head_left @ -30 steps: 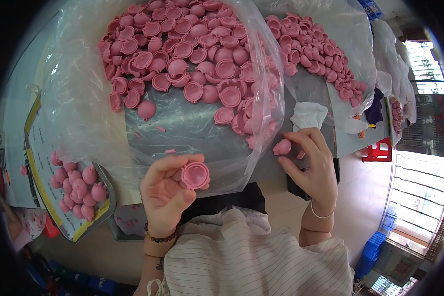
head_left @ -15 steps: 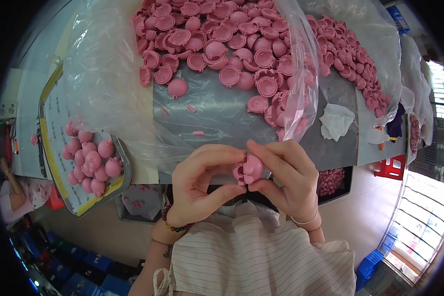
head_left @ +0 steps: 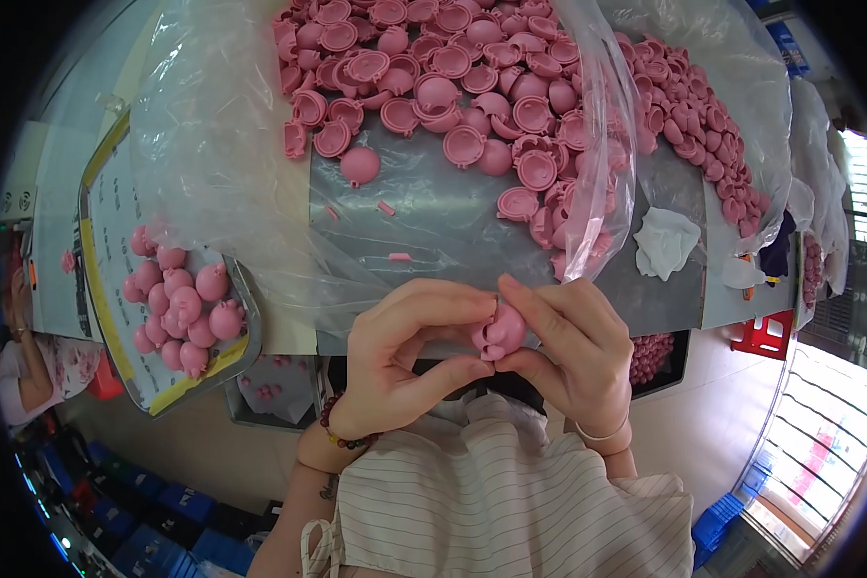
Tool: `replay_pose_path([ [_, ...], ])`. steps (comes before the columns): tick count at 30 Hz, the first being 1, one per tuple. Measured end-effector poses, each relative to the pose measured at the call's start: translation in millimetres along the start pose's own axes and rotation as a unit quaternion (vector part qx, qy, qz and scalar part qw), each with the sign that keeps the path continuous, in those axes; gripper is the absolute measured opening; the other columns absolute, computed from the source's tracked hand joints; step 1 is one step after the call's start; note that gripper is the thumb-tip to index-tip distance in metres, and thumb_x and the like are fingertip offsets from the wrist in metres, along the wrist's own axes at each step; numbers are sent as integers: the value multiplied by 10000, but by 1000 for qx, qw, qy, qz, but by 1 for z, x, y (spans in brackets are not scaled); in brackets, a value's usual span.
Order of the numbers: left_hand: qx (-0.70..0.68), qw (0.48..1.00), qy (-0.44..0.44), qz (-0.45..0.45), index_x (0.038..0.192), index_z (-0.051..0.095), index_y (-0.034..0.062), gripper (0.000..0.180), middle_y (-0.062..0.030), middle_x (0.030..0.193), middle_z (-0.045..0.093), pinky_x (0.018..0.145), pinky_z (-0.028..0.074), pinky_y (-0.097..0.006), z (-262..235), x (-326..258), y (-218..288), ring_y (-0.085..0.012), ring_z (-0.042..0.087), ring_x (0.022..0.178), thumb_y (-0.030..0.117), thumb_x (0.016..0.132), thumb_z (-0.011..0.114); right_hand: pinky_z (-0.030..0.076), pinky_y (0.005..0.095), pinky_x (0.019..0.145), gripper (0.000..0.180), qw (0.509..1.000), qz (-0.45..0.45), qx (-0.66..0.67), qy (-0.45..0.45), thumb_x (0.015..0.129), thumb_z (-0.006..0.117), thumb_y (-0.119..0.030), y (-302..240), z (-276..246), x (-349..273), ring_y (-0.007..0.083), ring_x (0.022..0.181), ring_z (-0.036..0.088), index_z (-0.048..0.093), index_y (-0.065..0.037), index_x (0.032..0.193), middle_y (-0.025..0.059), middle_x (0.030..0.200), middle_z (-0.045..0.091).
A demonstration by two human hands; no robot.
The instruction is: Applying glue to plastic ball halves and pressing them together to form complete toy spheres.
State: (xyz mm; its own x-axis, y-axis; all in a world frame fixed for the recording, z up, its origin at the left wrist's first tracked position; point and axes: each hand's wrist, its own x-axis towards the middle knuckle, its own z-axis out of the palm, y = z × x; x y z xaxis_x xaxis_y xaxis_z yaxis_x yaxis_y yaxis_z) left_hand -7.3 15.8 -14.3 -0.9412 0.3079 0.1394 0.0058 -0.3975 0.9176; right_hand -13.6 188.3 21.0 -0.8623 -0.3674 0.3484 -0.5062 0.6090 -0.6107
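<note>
Where left hand (head_left: 387, 366) faces right hand (head_left: 580, 358), pink ball (head_left: 505, 333) sits between.

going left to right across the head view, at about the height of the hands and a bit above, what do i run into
Yellow-edged tray → left hand → pink rounded piece held between both hands' fingertips → right hand → crumpled white wad → red crate.

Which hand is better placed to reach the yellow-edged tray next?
Probably your left hand: it's nearer the tray, which lies to your left; your right hand sits farther across. Both hold the pink piece.
</note>
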Motion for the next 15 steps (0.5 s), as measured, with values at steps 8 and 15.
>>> replay_pose_path([
  [8, -94, 993, 52, -46, 1045, 486, -50, 429, -173, 1050, 476, 833, 410, -312, 2, 3, 8, -233, 492, 981, 77, 678, 666, 371, 236, 491, 646, 999, -30, 29, 33, 555, 654, -445, 1, 3, -1, 140, 580, 455, 566, 8, 1006, 52, 741, 541],
  [15, -144, 988, -26, 54, 1077, 483, -36, 502, -145, 1054, 497, 848, 397, -328, -13, 3, -5, -215, 473, 1023, -41, 616, 680, 322, 198, 451, 404, 925, -49, 3, 377, 799, 499, -261, 31, -20, -32, 120, 623, 440, 470, 61, 1041, 111, 871, 502],
])
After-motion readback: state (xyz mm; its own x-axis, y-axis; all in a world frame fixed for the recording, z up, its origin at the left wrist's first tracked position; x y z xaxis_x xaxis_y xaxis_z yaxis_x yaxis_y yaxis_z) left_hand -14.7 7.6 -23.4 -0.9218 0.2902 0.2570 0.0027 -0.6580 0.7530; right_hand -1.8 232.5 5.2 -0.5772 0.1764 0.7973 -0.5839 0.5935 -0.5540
